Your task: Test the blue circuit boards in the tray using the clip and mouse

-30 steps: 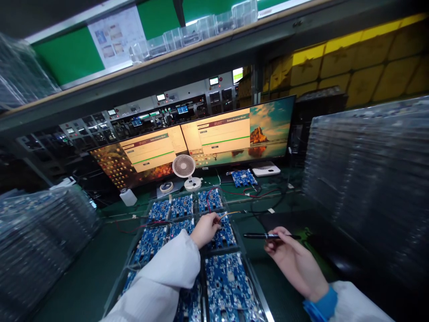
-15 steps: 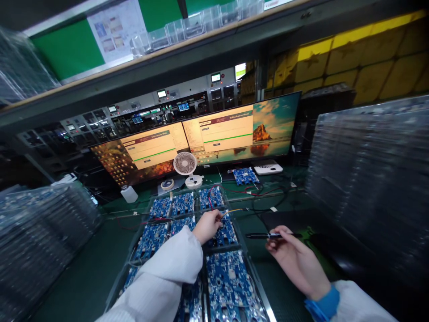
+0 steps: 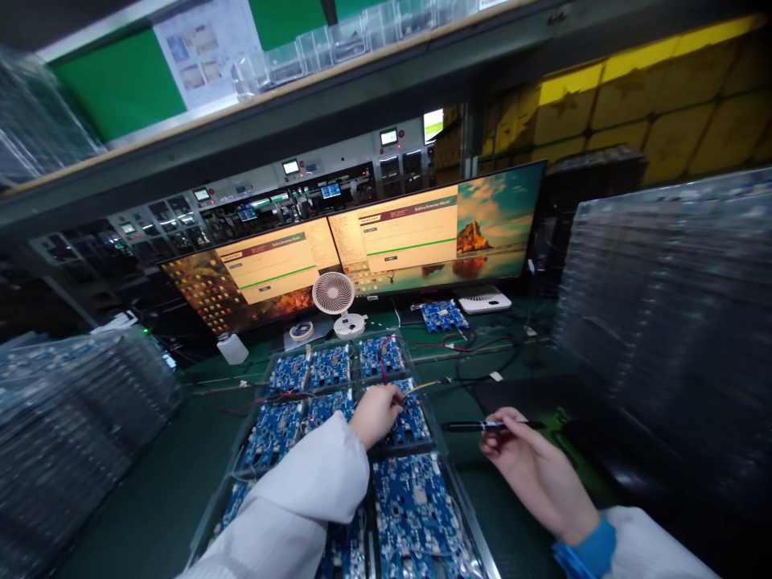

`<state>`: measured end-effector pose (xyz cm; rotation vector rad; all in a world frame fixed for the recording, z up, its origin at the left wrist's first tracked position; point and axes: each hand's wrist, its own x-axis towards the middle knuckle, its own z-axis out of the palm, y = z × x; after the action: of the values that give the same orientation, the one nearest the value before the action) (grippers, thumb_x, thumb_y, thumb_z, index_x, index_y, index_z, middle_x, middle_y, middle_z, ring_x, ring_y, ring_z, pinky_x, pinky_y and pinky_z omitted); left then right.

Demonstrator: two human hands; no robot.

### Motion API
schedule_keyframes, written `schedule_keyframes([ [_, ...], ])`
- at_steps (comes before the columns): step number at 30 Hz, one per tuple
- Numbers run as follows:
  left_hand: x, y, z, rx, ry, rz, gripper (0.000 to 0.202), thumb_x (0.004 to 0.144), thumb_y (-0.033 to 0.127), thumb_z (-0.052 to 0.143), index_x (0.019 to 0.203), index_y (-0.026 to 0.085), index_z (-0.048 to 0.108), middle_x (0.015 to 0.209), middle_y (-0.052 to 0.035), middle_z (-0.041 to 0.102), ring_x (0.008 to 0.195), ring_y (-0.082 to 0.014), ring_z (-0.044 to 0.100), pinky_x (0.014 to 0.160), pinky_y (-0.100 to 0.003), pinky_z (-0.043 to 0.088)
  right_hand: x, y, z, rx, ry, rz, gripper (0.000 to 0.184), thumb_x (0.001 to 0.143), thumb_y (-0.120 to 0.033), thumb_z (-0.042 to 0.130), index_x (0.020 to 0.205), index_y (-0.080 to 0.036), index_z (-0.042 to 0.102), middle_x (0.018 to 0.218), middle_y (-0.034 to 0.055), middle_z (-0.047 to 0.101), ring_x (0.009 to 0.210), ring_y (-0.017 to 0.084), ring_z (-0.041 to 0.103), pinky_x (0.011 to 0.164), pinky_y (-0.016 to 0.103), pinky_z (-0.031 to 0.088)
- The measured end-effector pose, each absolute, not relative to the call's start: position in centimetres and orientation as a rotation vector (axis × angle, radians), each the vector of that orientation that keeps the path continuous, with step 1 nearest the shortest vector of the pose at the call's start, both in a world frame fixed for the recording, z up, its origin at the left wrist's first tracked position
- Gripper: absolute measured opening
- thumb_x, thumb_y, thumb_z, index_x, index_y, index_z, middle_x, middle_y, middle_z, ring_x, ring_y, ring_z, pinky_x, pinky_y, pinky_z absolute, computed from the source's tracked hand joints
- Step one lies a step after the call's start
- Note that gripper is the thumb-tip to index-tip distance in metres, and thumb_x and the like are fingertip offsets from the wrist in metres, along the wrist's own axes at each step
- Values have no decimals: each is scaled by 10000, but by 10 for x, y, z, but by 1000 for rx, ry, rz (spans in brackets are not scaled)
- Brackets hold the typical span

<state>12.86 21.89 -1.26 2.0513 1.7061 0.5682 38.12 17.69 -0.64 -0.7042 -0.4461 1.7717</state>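
My left hand (image 3: 375,414) reaches over a tray (image 3: 463,503) of blue circuit boards. Its thumb and forefinger pinch the end of a thin yellow and dark cable (image 3: 425,386), right above a circuit board (image 3: 412,420) in the second row. The fingers hide the cable's tip, so I cannot tell whether it is plugged in. To the right of the tray, my right hand (image 3: 536,466) is closed around a black pen (image 3: 470,426), held level and pointing left. A red cable (image 3: 384,366) runs onto the board behind my left hand.
Two monitors (image 3: 410,233) stand at the back, with a small white fan (image 3: 334,297) before them. Stacked trays rise at the left (image 3: 84,426) and right (image 3: 657,322). A loose circuit board (image 3: 443,315) lies near a white box (image 3: 486,302). A shelf (image 3: 271,112) hangs overhead.
My left hand has shifted very slightly down and right, still pinching the cable. The right hand keeps its hold on the pen, almost unmoved.
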Motion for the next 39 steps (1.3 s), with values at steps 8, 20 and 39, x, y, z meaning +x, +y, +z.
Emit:
schedule_keyframes([
  [8, 110, 212, 23, 2116, 1650, 523, 576, 734, 3, 494, 1292, 145, 488, 1024, -66, 636, 891, -171, 590, 843, -264, 451, 382, 178, -9, -701, -441, 1756, 309, 555, -322, 873, 730, -223, 639, 758, -19, 580, 657, 121, 510, 587, 248, 509],
  [20, 69, 247, 16, 1983, 1853, 652, 280, 740, -11, 536, 928, 160, 652, 807, -24, 670, 788, -156, 621, 816, -265, 460, 381, 179, -8, -713, -442, 1759, 319, 536, -315, 882, 717, -216, 639, 749, -19, 576, 668, 120, 510, 598, 244, 516],
  [39, 67, 244, 6, 1970, 1840, 780, 230, 684, -19, 527, 766, 171, 626, 733, 10, 652, 726, -136, 602, 740, -240, 461, 381, 179, -10, -731, -463, 1760, 313, 541, -314, 876, 715, -218, 635, 751, -19, 571, 669, 121, 505, 602, 247, 515],
])
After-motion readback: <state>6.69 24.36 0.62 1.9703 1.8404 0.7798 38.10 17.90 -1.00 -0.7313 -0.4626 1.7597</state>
